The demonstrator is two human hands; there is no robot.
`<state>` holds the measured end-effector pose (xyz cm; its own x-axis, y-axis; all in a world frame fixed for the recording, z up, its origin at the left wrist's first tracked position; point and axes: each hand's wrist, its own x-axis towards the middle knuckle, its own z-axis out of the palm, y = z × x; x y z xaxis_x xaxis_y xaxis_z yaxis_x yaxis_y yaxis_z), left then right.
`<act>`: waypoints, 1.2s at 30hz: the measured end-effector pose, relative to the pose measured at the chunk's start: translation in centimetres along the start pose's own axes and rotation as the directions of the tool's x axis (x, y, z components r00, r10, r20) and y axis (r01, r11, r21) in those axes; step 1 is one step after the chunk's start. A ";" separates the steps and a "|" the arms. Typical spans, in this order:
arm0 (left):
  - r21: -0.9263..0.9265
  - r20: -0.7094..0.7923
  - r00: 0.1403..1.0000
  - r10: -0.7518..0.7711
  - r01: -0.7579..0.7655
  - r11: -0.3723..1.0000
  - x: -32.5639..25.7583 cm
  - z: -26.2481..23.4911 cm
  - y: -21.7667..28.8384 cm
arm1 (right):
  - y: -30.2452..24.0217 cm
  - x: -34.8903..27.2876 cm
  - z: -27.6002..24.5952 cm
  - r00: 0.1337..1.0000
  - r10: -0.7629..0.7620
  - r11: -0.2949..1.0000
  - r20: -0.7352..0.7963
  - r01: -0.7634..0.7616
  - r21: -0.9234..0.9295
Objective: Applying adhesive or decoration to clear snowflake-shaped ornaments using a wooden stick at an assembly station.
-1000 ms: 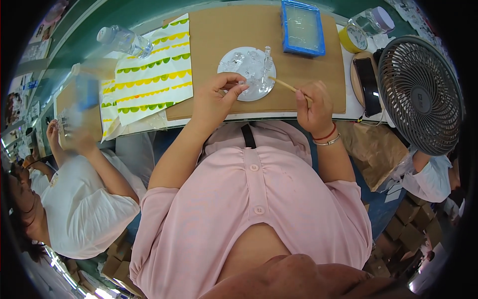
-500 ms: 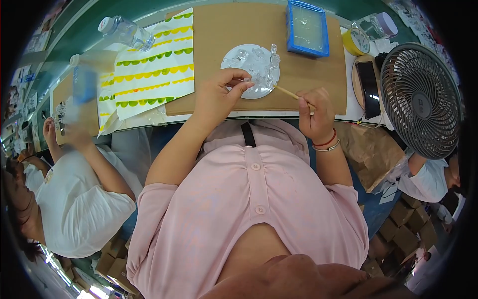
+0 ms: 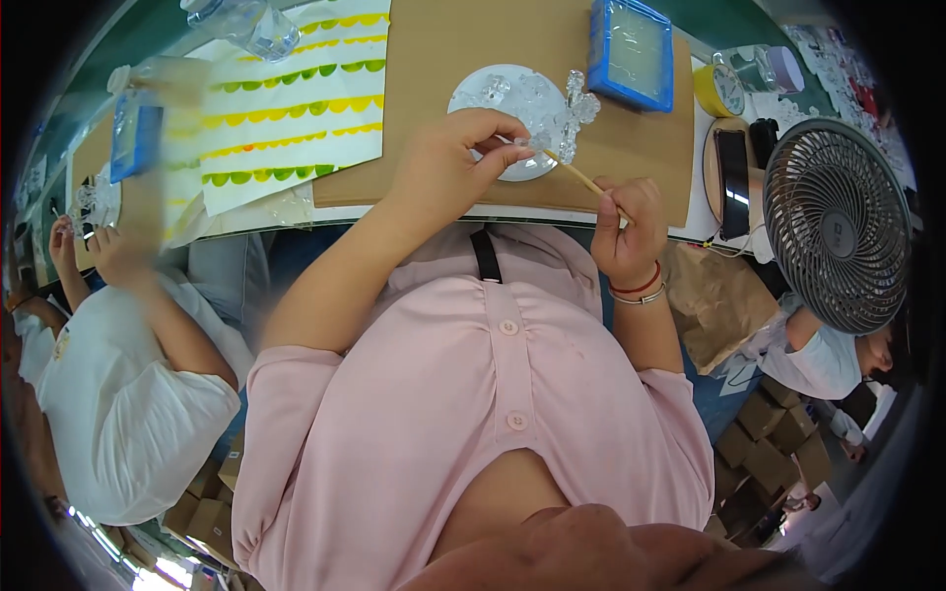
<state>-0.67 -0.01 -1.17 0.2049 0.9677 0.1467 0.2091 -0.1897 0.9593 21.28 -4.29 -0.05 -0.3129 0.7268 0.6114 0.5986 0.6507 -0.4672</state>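
My left hand (image 3: pixel 448 163) pinches a small clear crystal piece (image 3: pixel 522 145) over a round white dish (image 3: pixel 503 103) that holds more clear pieces. A clear crystal figure (image 3: pixel 579 108) stands at the dish's right rim. My right hand (image 3: pixel 626 231) grips a thin wooden stick (image 3: pixel 576 174) whose tip points at the piece in my left fingers. The dish sits on a brown cardboard sheet (image 3: pixel 463 49). A red band and a bracelet circle my right wrist.
A blue tray (image 3: pixel 633 54) lies right of the dish, a striped paper sheet (image 3: pixel 291 108) to its left. A table fan (image 3: pixel 838 227), a dark phone (image 3: pixel 731 182) and a yellow tape roll (image 3: pixel 717 91) stand at the right. Another person in white (image 3: pixel 118 394) works at my left.
My hands have come closer together over the dish, the stick tip now meeting the clear piece in my left fingers. The view has shifted slightly down the table.
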 end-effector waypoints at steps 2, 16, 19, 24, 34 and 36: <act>-0.006 0.010 1.000 0.008 -0.008 1.000 0.2 -0.3 0.1 | -0.3 0.0 0.0 1.000 0.006 1.000 0.020 -0.006 -0.019; -0.040 0.132 0.990 0.057 -0.052 0.998 0.8 -0.8 -0.6 | -4.0 -0.3 0.1 0.996 0.057 0.997 0.064 -0.053 -0.061; -0.040 0.128 0.989 0.077 -0.073 0.997 1.0 -0.8 -1.0 | -4.4 0.3 0.6 0.989 0.077 0.995 0.127 -0.069 -0.067; -0.040 0.110 0.989 0.095 -0.091 0.995 1.0 -0.9 -1.2 | -3.4 0.0 0.9 0.985 0.143 0.989 0.093 -0.141 -0.033; -0.013 0.117 0.988 0.100 -0.099 0.995 1.0 -0.9 -0.8 | 0.2 0.5 0.3 0.962 0.252 0.966 -0.105 -0.257 -0.039; -0.005 0.113 0.988 0.109 -0.109 0.994 1.0 -1.0 -0.8 | 0.7 0.6 0.1 0.973 0.216 0.972 -0.076 -0.222 -0.074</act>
<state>-1.60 1.24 -1.54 0.3332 0.9164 0.2217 0.1813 -0.2930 0.9388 21.41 -3.39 -0.07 -0.1193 0.8316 0.5424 0.7059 0.4552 -0.5426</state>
